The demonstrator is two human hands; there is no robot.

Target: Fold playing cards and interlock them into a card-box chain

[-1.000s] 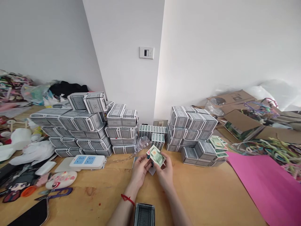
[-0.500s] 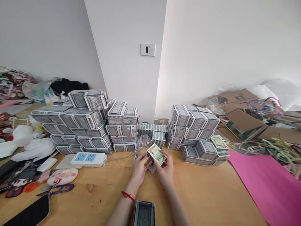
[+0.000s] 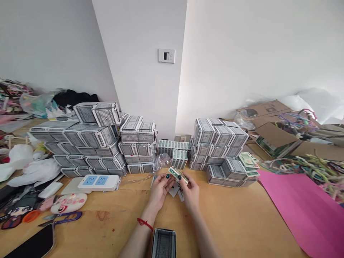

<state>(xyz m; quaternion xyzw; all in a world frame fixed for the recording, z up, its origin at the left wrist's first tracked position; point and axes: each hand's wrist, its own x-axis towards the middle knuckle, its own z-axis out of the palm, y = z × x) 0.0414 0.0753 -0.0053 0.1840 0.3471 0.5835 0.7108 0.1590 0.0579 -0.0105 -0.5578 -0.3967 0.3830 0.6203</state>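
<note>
Between both hands, above the table, is a small green-and-white playing card box (image 3: 177, 174), turned so that a narrow printed side faces me. My left hand (image 3: 158, 193) pinches its left end. My right hand (image 3: 191, 195) grips its right end with the thumb on the near side. Loose playing cards (image 3: 174, 190) lie on the table under the hands, partly hidden by them. Just beyond stand rows of similar green card boxes (image 3: 179, 156). Near me, between my forearms, sits an open-topped grey patterned box (image 3: 164, 244).
Stacks of grey patterned boxes rise at the left (image 3: 96, 138), centre-left (image 3: 138, 139) and right (image 3: 217, 139). Crumpled clear plastic (image 3: 162, 160) lies beyond the left hand. A power strip (image 3: 99, 182), snips (image 3: 64, 217) and phone (image 3: 32, 243) are left; pink paper (image 3: 292, 204) is right.
The green card box has tipped from its broad face to a narrow side. More of the loose cards shows beneath the hands. The view has shifted slightly.
</note>
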